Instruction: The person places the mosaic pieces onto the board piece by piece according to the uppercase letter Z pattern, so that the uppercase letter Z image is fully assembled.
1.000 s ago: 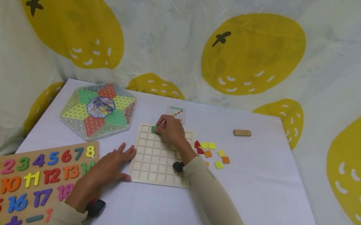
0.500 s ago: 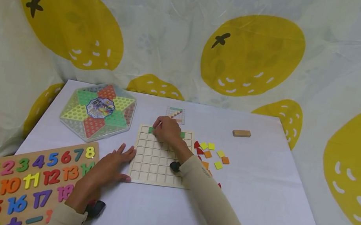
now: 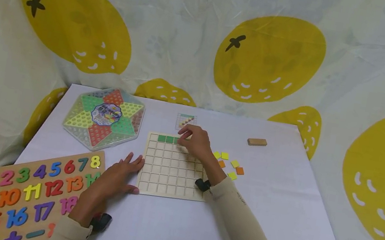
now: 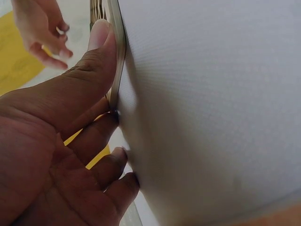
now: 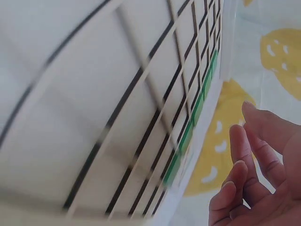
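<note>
A wooden grid board [image 3: 165,170] lies on the white table, with a row of green square tiles [image 3: 162,138] in its far row; the right end of that row is behind the hand. My left hand [image 3: 120,176] rests at the board's left edge, fingers spread and thumb against the near corner. In the left wrist view the thumb [image 4: 101,42] touches the board's rim. Over the far row hovers my right hand [image 3: 196,142]. The right wrist view shows its fingers [image 5: 240,141] loosely bent, apart from the green tiles [image 5: 207,84], nothing visible between them.
Behind the board lies a small pattern card [image 3: 181,120]. Loose yellow tiles [image 3: 224,155] and orange tiles [image 3: 240,171] lie to the right, partly behind the right arm. A wooden block [image 3: 257,142], a hexagonal Chinese checkers board [image 3: 124,126] and a number puzzle board [image 3: 27,224] are also on the table.
My right hand has moved right along the far row and lifted off, uncovering green tiles at the left. My left hand has stayed at the board's edge.
</note>
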### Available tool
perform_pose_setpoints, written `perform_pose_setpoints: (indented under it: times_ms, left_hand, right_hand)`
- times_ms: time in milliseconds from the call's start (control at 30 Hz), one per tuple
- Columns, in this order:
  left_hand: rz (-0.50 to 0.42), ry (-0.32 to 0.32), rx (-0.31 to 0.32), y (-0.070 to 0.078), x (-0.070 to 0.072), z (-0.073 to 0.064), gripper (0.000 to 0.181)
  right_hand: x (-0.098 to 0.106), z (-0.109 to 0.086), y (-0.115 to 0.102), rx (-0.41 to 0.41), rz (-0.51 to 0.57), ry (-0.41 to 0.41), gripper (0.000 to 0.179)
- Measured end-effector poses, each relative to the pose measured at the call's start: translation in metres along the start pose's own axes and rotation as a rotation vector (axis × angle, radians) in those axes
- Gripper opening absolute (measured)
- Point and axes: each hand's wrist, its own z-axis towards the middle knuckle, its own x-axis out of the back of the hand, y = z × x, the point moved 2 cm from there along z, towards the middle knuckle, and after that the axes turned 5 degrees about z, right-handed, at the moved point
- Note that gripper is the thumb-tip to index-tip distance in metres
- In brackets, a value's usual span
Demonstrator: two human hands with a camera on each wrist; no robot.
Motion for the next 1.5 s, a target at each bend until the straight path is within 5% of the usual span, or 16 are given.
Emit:
perform_pose_setpoints:
  times_ms: [200, 567, 967, 1500]
  left_hand:
    - [0.002, -0.003, 0.004, -0.001, -0.001, 0.0, 0.101]
    - [0.025, -0.004, 0.003, -0.002, -0.002, 0.003, 0.102]
    - [0.033, -0.006, -0.003, -0.001, -0.001, 0.003, 0.101]
    - [0.027, 0.001, -0.009, -0.003, -0.002, 0.001, 0.1]
  right_hand:
    - [0.027, -0.015, 0.022, -0.025, 0.01, 0.052, 0.023]
    - [0.059, -0.033, 0.064, -0.242, -0.104, 0.062, 0.021]
    - [0.06, -0.034, 0.08, -0.243, -0.166, -0.044, 0.028]
    - [0.066, -0.033, 0.074, -0.221, -0.271, -0.111, 0.014]
